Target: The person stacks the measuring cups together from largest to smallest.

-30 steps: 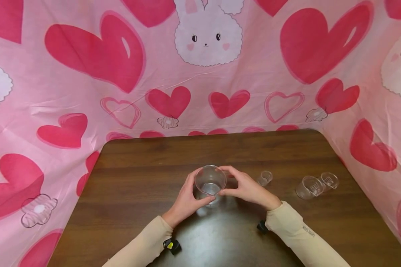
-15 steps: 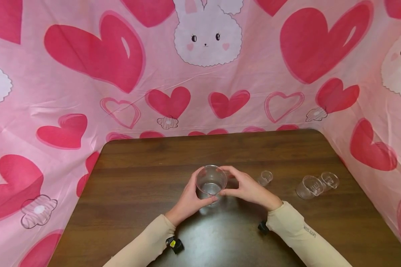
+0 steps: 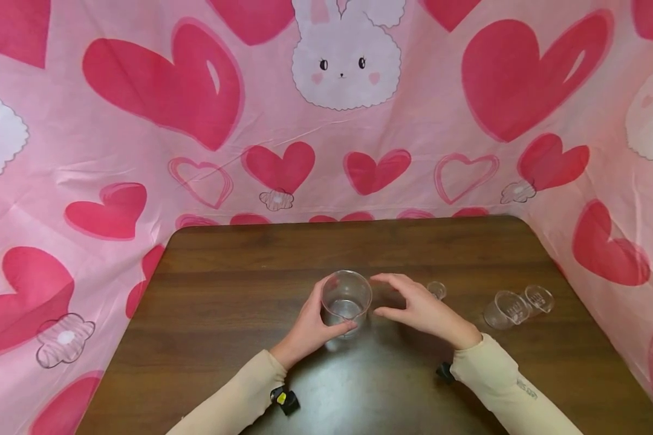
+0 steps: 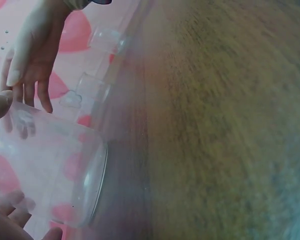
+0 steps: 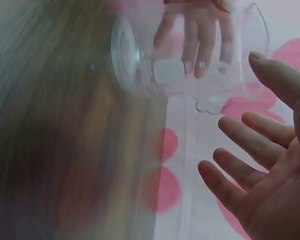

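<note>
A large clear glass beaker [image 3: 347, 296] is upright at the middle of the wooden table, its spout toward the person. My left hand [image 3: 307, 329] grips it from the left, with the thumb across the near side by the spout. Through the glass [image 5: 165, 72] in the right wrist view, the left fingers show behind the wall. Just right of the beaker is my right hand [image 3: 424, 309], apart from it, fingers spread and nothing held. Behind that hand, partly hidden, stands a tiny beaker [image 3: 437, 290].
Farther right on the table [image 3: 239, 266] are two more clear beakers, a medium one [image 3: 500, 313] and a smaller one [image 3: 539, 299] close beside it. Pink heart-printed cloth [image 3: 315, 127] hangs along the table's back and sides.
My right hand has let go of the large beaker and moved off to the right, now overlapping the tiny beaker in the head view. The left hand keeps its grip.
</note>
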A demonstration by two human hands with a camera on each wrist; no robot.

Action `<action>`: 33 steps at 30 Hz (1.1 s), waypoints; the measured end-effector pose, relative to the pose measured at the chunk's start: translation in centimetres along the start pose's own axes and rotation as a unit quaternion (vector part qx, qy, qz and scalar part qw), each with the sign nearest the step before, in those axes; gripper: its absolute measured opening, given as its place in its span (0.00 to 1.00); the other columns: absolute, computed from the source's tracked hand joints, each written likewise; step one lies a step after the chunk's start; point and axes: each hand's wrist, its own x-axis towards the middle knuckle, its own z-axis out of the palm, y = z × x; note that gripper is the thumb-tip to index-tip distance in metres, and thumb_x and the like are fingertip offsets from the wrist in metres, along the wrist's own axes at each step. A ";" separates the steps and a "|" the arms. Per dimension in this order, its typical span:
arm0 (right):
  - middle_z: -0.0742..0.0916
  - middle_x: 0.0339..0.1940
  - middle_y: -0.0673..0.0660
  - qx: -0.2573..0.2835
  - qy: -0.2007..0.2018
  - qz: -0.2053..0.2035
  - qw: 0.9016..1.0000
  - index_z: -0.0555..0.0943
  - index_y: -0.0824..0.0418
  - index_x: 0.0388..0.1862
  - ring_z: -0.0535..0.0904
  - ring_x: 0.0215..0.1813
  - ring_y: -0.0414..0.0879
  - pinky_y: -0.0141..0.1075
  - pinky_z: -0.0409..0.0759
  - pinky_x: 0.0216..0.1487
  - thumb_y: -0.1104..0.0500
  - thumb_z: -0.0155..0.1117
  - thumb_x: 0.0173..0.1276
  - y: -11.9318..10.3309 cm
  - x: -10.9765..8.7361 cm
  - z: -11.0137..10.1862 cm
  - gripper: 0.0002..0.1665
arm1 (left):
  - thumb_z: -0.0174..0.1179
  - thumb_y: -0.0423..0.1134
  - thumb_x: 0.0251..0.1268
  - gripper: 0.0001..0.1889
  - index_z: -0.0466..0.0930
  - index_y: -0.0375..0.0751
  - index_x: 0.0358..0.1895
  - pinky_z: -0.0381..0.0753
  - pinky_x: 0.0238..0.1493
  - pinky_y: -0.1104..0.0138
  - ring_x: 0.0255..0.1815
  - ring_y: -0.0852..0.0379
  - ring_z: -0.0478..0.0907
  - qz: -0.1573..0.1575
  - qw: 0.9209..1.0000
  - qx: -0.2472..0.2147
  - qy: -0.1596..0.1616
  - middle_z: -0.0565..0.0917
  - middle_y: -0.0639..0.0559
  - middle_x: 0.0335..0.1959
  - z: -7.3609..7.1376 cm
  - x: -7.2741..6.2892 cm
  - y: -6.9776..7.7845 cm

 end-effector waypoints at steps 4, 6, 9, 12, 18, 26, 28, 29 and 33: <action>0.79 0.71 0.61 -0.044 0.001 0.001 0.999 0.76 0.56 0.72 0.73 0.73 0.61 0.64 0.74 0.66 0.51 0.77 0.67 0.2 -0.8 -1.1 0.37 | 0.81 0.50 0.55 0.52 0.57 0.57 0.79 0.67 0.72 0.46 0.75 0.53 0.67 -0.004 1.000 0.006 0.003 0.70 0.56 0.76 0.0 0.0 0.0; 0.79 0.71 0.62 -0.064 0.000 0.002 0.998 0.77 0.57 0.71 0.72 0.73 0.62 0.67 0.71 0.66 0.49 0.77 0.67 0.3 -1.3 -1.6 0.36 | 0.81 0.50 0.54 0.52 0.57 0.58 0.79 0.67 0.73 0.47 0.76 0.54 0.67 -0.008 1.000 0.005 0.003 0.70 0.58 0.76 0.0 0.0 -0.1; 0.79 0.71 0.63 -0.082 -0.001 0.000 0.997 0.78 0.57 0.70 0.72 0.73 0.63 0.72 0.68 0.66 0.49 0.77 0.67 0.5 -2.0 -2.3 0.35 | 0.81 0.50 0.54 0.52 0.57 0.58 0.80 0.66 0.73 0.47 0.76 0.55 0.66 -0.010 1.000 0.003 0.002 0.69 0.58 0.76 0.0 0.0 -0.1; 0.80 0.69 0.63 -0.083 0.002 -0.008 0.997 0.78 0.57 0.69 0.73 0.72 0.63 0.67 0.72 0.65 0.51 0.78 0.66 0.5 -2.5 -3.0 0.35 | 0.81 0.50 0.55 0.52 0.57 0.58 0.80 0.66 0.73 0.47 0.76 0.55 0.66 -0.011 1.000 0.005 0.001 0.69 0.58 0.76 -0.1 0.0 -0.2; 0.80 0.68 0.63 -0.102 0.013 -0.028 0.994 0.79 0.58 0.67 0.74 0.70 0.63 0.56 0.84 0.54 0.55 0.79 0.65 0.4 -3.5 -4.2 0.33 | 0.80 0.51 0.55 0.52 0.56 0.57 0.80 0.65 0.74 0.46 0.77 0.55 0.65 -0.009 1.000 0.006 -0.003 0.68 0.56 0.77 -0.1 0.1 -0.2; 0.83 0.64 0.60 -0.153 0.050 -0.079 0.984 0.81 0.57 0.64 0.75 0.69 0.61 0.36 0.74 0.68 0.59 0.82 0.59 0.8 -4.8 -5.4 0.33 | 0.80 0.51 0.56 0.52 0.56 0.53 0.81 0.65 0.74 0.47 0.77 0.55 0.64 -0.010 1.000 0.004 -0.010 0.67 0.54 0.78 -0.1 0.0 -0.3; 0.84 0.63 0.59 -0.161 0.065 -0.094 0.980 0.81 0.56 0.63 0.75 0.67 0.60 0.22 0.66 0.67 0.61 0.83 0.57 1.1 -5.2 -5.8 0.34 | 0.80 0.51 0.56 0.52 0.56 0.53 0.81 0.65 0.74 0.47 0.77 0.55 0.64 -0.010 1.000 0.004 -0.010 0.67 0.55 0.78 -0.1 -0.1 -0.3; 0.84 0.63 0.59 -0.161 0.070 -0.098 0.979 0.82 0.55 0.63 0.75 0.67 0.60 0.18 0.60 0.67 0.61 0.84 0.56 1.3 -5.3 -6.1 0.35 | 0.80 0.51 0.56 0.52 0.56 0.53 0.81 0.65 0.74 0.46 0.77 0.55 0.64 -0.008 1.000 0.004 -0.010 0.67 0.56 0.78 -0.1 -0.1 -0.3; 0.85 0.61 0.58 -0.174 0.089 -0.108 0.975 0.83 0.56 0.61 0.75 0.65 0.61 0.13 0.51 0.67 0.63 0.85 0.51 2.1 -6.1 -6.9 0.36 | 0.80 0.51 0.56 0.52 0.56 0.55 0.81 0.65 0.73 0.46 0.77 0.55 0.65 -0.005 1.000 0.004 -0.009 0.67 0.57 0.78 0.0 -0.1 -0.4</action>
